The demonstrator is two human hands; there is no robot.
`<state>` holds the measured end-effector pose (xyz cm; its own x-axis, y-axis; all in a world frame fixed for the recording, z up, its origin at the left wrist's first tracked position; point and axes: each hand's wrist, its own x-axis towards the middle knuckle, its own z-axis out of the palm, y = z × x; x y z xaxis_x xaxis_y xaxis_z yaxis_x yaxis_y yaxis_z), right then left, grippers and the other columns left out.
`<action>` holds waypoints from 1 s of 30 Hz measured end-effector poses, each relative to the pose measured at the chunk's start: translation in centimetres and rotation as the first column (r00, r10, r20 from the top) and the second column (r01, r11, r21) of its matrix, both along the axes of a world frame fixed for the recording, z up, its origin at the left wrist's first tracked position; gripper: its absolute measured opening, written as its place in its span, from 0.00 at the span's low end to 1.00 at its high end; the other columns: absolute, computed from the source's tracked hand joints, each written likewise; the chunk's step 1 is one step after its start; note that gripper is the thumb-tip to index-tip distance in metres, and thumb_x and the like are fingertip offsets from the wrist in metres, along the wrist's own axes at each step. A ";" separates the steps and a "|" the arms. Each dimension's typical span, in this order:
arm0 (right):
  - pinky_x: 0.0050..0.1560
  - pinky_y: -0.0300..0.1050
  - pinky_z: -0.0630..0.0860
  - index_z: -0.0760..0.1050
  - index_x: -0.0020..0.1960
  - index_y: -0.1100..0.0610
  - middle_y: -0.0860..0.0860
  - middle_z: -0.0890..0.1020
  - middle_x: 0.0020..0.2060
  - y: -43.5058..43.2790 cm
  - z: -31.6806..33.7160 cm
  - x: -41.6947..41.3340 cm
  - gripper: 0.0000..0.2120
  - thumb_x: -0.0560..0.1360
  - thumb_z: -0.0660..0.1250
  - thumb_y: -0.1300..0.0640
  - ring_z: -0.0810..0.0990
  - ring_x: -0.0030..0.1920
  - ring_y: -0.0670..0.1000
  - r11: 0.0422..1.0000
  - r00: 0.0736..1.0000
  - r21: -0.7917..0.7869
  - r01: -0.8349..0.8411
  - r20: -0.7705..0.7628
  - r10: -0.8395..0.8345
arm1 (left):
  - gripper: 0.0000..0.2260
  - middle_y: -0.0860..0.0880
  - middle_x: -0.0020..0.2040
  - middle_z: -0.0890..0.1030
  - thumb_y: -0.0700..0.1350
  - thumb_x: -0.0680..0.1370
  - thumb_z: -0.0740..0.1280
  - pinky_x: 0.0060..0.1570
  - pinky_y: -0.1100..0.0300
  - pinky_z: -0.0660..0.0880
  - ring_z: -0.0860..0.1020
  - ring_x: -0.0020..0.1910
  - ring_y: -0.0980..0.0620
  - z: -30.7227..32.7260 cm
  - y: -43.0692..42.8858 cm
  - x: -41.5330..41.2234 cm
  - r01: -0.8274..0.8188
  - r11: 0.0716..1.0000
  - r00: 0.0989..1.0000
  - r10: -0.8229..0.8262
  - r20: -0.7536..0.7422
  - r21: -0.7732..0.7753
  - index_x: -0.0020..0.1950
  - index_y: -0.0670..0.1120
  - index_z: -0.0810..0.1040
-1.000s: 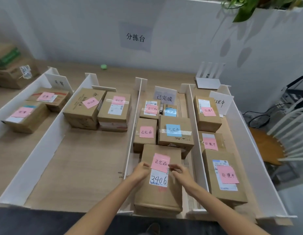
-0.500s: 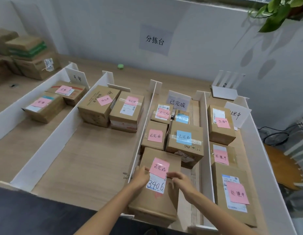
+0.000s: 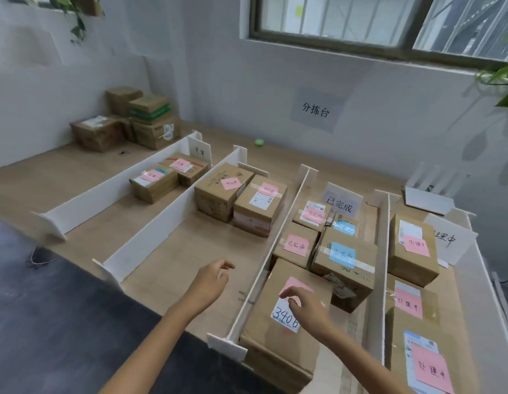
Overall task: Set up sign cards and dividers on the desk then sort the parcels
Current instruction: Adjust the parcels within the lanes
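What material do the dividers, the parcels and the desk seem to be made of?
Dividers: probably foam board or corrugated plastic; matte white, thin, stiff, standing on slotted feet.
Parcels: brown corrugated cardboard, matte, taped seams, paper labels.
Desk: wood or wood-look laminate; pale grain lines, low sheen. Which one cannot be told.

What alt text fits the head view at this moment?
Both hands hover empty over a wooden desk split by white dividers: the left hand above a bare lane, the right hand over the parcel marked 3406. Other note-tagged parcels fill the lanes; unsorted boxes wait far left.
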<state>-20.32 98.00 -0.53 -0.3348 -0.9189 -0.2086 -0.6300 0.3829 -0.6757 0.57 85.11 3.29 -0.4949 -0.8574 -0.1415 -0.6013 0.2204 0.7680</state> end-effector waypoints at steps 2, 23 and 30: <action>0.60 0.38 0.72 0.76 0.53 0.49 0.40 0.77 0.50 -0.4 1.4 2.1 0.12 0.79 0.57 0.62 0.74 0.53 0.40 0.996 0.997 -0.056 -0.063 0.031 0.065 | 0.14 0.51 0.59 0.77 0.38 0.79 0.57 0.57 0.68 0.64 0.73 0.59 0.57 1.7 0.6 3.6 -0.058 0.995 0.998 0.060 0.021 -0.083 0.60 0.47 0.76; 0.45 0.35 0.76 0.81 0.41 0.52 0.48 0.86 0.35 -13.4 5.6 30.8 0.15 0.74 0.60 0.69 0.83 0.39 0.43 0.877 0.843 -0.159 -0.453 0.243 0.480 | 0.17 0.57 0.50 0.79 0.37 0.78 0.61 0.46 0.81 0.64 0.76 0.51 0.59 6.2 2.7 40.0 -0.533 0.794 0.838 0.543 -0.054 -0.291 0.44 0.61 0.72; 0.41 0.31 0.74 0.79 0.48 0.57 0.52 0.85 0.39 -22.4 8.0 40.1 0.16 0.78 0.54 0.67 0.82 0.42 0.47 0.918 0.862 -0.173 -0.357 0.317 0.395 | 0.20 0.62 0.46 0.79 0.34 0.77 0.62 0.46 0.81 0.64 0.77 0.52 0.59 7.9 -1.2 53.3 -0.642 0.702 0.757 0.644 -0.110 -0.309 0.42 0.62 0.72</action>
